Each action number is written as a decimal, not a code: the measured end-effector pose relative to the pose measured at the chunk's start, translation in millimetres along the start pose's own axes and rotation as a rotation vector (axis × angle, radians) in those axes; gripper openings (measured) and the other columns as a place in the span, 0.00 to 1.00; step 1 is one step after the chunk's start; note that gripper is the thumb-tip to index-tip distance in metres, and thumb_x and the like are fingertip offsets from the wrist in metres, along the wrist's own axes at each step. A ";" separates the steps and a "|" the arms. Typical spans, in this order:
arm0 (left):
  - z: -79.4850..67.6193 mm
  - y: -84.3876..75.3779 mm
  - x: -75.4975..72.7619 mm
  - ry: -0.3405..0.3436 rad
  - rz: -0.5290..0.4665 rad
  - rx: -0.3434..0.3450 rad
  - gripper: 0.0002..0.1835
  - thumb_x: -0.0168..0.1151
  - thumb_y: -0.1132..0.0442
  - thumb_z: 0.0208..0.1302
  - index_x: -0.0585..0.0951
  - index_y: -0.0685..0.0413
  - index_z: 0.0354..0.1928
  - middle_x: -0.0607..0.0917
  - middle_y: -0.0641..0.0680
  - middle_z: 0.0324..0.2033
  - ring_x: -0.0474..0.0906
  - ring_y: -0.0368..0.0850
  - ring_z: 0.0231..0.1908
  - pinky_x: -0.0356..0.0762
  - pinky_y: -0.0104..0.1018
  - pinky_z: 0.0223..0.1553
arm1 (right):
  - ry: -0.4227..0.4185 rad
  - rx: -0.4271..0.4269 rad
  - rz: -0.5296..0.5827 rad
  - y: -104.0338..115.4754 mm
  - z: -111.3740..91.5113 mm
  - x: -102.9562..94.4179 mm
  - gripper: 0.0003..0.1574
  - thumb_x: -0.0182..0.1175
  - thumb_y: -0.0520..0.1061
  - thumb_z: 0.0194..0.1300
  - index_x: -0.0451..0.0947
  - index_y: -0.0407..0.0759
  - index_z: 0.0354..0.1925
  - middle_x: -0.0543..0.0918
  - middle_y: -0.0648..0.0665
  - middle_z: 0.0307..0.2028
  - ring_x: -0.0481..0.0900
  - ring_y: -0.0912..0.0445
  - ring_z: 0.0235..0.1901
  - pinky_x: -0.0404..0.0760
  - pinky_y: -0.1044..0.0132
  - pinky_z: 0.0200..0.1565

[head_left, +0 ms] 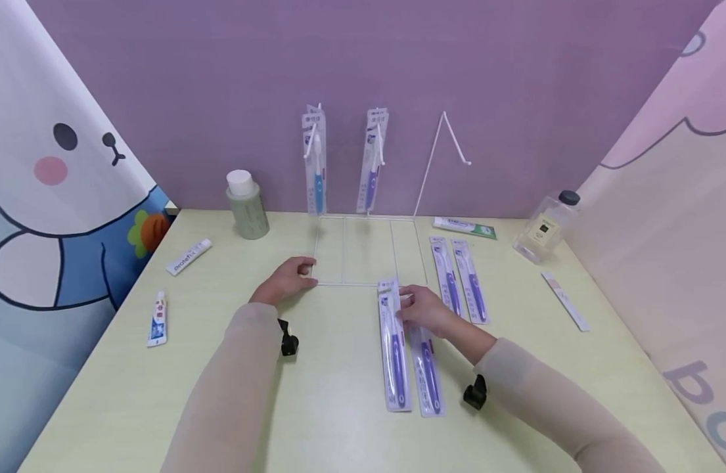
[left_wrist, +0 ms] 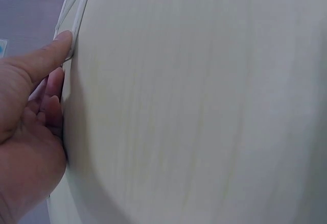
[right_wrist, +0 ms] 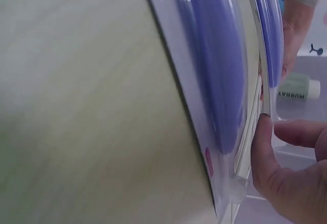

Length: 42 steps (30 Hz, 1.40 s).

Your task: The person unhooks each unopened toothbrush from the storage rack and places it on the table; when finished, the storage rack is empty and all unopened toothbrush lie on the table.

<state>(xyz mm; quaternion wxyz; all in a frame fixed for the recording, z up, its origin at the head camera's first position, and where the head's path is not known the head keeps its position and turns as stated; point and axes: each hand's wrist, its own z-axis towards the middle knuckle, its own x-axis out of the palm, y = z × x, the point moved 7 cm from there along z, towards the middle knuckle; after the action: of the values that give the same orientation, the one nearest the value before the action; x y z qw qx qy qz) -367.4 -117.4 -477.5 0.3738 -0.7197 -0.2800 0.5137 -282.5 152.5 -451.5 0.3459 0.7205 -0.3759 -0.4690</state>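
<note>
A white wire display rack stands against the purple wall. My left hand holds the front left corner of its base, thumb on the wire. With thumb and fingers, my right hand pinches the edge of a packaged purple toothbrush in front of the rack. Another packaged toothbrush lies beneath that hand, partly hidden. To its right lie two more packs, a nearer one and a farther one. Packaged toothbrushes hang on the left hook and middle hook; the right hook is bare.
A green bottle stands left of the rack, a clear bottle at the far right. Toothpaste tubes lie on the left, nearer and behind the packs. A slim white packet lies near the right edge.
</note>
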 end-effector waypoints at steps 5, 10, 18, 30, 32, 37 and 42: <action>0.6 -1.0 -1.4 -0.003 0.016 0.010 0.29 0.61 0.65 0.58 0.65 0.60 0.62 0.71 0.61 0.50 0.64 0.53 0.52 0.58 0.45 0.57 | -0.001 0.042 -0.111 1.2 -4.1 2.9 0.35 0.62 0.29 0.50 0.64 0.28 0.57 0.76 0.40 0.35 0.79 0.52 0.25 0.80 0.64 0.29; 0.7 -1.7 -0.8 -0.004 0.019 0.023 0.29 0.61 0.66 0.57 0.66 0.61 0.61 0.71 0.61 0.49 0.65 0.53 0.51 0.58 0.44 0.57 | 0.018 0.066 -0.217 0.7 -4.5 5.6 0.35 0.63 0.31 0.50 0.64 0.28 0.57 0.76 0.41 0.32 0.79 0.54 0.23 0.79 0.65 0.28; -1.1 -3.1 -4.3 -0.005 0.004 -0.003 0.29 0.61 0.66 0.58 0.65 0.60 0.62 0.70 0.60 0.50 0.64 0.53 0.52 0.58 0.45 0.57 | 0.046 0.041 -0.448 11.0 -1.2 6.3 0.31 0.63 0.35 0.51 0.66 0.28 0.54 0.79 0.44 0.21 0.79 0.55 0.19 0.78 0.66 0.25; -4.1 0.6 -0.4 -0.003 -0.006 -0.004 0.29 0.61 0.65 0.58 0.66 0.58 0.61 0.70 0.59 0.49 0.64 0.52 0.50 0.60 0.44 0.56 | 0.072 -0.007 -0.453 48.2 14.3 -15.0 0.33 0.60 0.34 0.56 0.62 0.30 0.59 0.79 0.39 0.24 0.79 0.52 0.21 0.80 0.62 0.27; -4.6 1.7 0.2 -0.001 -0.006 0.002 0.29 0.61 0.65 0.58 0.66 0.58 0.61 0.70 0.59 0.48 0.64 0.52 0.49 0.60 0.44 0.55 | 0.039 -0.059 -0.437 67.8 23.8 -25.3 0.32 0.59 0.35 0.56 0.63 0.32 0.59 0.80 0.40 0.27 0.79 0.51 0.24 0.80 0.63 0.28; -5.9 0.9 0.7 -0.003 -0.014 0.007 0.28 0.61 0.66 0.58 0.66 0.59 0.61 0.70 0.59 0.47 0.64 0.52 0.48 0.61 0.44 0.54 | -0.062 -0.211 -0.342 121.9 49.4 -50.9 0.29 0.58 0.35 0.57 0.66 0.37 0.58 0.79 0.41 0.35 0.78 0.49 0.33 0.78 0.65 0.31; -5.6 -2.6 0.5 -0.028 -0.018 0.014 0.28 0.62 0.67 0.57 0.67 0.61 0.60 0.71 0.59 0.47 0.65 0.52 0.48 0.60 0.45 0.55 | -0.215 -0.418 -0.229 169.8 70.5 -70.3 0.23 0.56 0.32 0.57 0.69 0.33 0.53 0.77 0.38 0.39 0.75 0.49 0.38 0.76 0.65 0.38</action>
<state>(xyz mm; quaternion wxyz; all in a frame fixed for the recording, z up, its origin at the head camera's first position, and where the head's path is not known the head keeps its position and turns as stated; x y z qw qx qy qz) -362.0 -117.0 -474.5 0.3796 -0.7072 -0.2879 0.5223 -404.9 122.0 -300.5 0.3901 0.6170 -0.2214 -0.6466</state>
